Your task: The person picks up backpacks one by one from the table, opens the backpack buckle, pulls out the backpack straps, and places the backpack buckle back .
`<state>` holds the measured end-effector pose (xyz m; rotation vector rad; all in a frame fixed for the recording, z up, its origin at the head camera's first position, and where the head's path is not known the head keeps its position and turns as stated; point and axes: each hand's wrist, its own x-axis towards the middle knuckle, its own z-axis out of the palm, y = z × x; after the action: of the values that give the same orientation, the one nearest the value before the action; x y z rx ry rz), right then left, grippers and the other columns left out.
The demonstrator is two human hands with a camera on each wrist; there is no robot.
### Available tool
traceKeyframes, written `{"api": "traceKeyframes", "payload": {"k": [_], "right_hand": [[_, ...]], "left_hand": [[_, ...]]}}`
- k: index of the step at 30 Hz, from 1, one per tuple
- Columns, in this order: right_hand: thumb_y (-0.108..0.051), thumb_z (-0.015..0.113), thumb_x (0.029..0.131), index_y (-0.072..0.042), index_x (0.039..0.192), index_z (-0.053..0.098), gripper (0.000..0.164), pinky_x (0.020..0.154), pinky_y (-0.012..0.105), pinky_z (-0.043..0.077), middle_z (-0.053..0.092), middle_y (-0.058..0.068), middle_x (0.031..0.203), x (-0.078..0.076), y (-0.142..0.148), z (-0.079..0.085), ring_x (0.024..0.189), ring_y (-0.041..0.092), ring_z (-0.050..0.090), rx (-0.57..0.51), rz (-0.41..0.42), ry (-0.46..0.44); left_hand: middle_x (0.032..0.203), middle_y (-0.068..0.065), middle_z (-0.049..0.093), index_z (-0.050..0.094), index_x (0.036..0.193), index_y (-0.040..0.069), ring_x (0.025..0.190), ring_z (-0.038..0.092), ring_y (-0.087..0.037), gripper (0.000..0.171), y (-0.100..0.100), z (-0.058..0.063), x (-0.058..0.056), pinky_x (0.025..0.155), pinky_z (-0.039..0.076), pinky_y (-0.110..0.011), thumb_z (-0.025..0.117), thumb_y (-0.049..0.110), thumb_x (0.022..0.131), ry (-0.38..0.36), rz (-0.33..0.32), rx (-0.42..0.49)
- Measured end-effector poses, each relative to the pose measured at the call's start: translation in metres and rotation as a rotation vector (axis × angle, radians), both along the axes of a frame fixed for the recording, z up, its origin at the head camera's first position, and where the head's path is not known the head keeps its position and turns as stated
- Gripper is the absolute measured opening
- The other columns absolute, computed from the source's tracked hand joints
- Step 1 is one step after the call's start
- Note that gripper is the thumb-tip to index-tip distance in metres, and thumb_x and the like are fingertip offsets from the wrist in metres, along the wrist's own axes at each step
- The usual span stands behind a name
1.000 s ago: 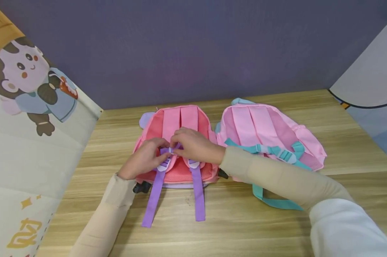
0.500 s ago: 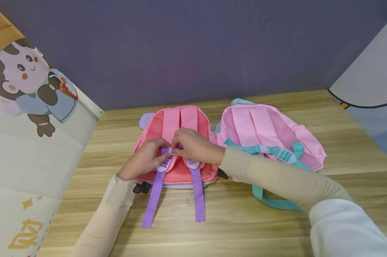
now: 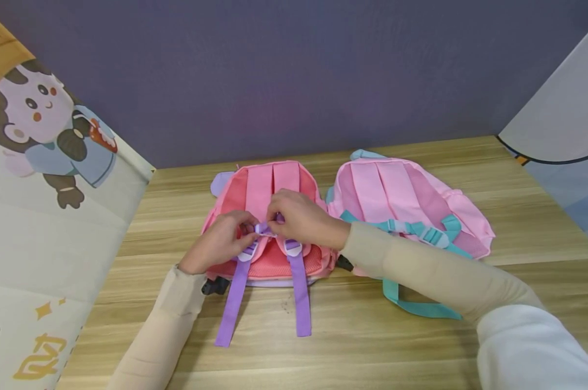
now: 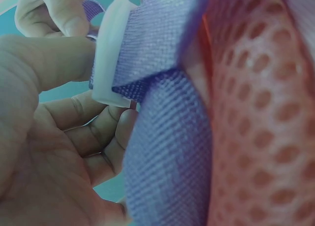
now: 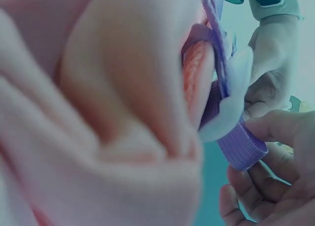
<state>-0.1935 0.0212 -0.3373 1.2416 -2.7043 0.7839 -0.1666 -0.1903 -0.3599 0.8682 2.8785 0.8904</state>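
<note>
A coral-pink backpack (image 3: 269,179) lies with its strap side up. Over its lower half, my left hand (image 3: 220,241) pinches a white plastic buckle (image 4: 109,53) between thumb and fingers. Purple webbing (image 4: 157,34) runs through that buckle. Just to the right, my right hand (image 3: 301,219) pinches a folded loop of purple strap (image 5: 242,146) that comes out beside the white plastic. Both hands work close together above the padded shoulder straps. Two purple strap tails (image 3: 234,309) hang down from white adjusters (image 3: 294,248) toward the table's front.
On the right, touching the first bag, lies a light-pink backpack (image 3: 367,181) with teal straps (image 3: 435,235) buckled across it. A teal tail trails onto the wood-grain table (image 3: 352,346). A dark partition (image 3: 313,81) rises behind, and a printed panel (image 3: 25,227) stands at left.
My right hand has shifted slightly right and up, away from the left, so more purple strap shows between them. The left hand stays almost where it was, holding the buckle.
</note>
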Motion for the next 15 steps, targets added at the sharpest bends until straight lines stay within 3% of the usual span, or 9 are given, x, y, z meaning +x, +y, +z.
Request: {"api": "traceKeyframes", "payload": {"k": [8,15], "right_hand": [[-0.015,0.069,0.083,-0.015,0.084,0.070,0.001,0.072,0.023,0.042,0.057,-0.009,0.081,0.001,0.010,0.002,0.081,0.010,0.050,-0.132,-0.014,0.052],[-0.020,0.070,0.085,-0.011,0.116,0.058,0.034,0.074,0.026,0.046,0.058,-0.005,0.092,0.003,0.017,0.005,0.087,0.012,0.056,-0.219,-0.061,-0.010]], "left_hand": [[0.076,0.003,0.058,0.062,0.089,0.008,0.066,0.053,-0.010,0.010,0.000,-0.002,-0.001,0.056,0.046,-0.027,0.070,0.008,0.082,0.024,-0.001,0.010],[0.080,0.003,0.059,0.063,0.092,0.008,0.069,0.055,-0.011,0.012,0.000,-0.004,-0.002,0.060,0.049,-0.029,0.070,0.009,0.082,0.012,0.001,0.025]]}}
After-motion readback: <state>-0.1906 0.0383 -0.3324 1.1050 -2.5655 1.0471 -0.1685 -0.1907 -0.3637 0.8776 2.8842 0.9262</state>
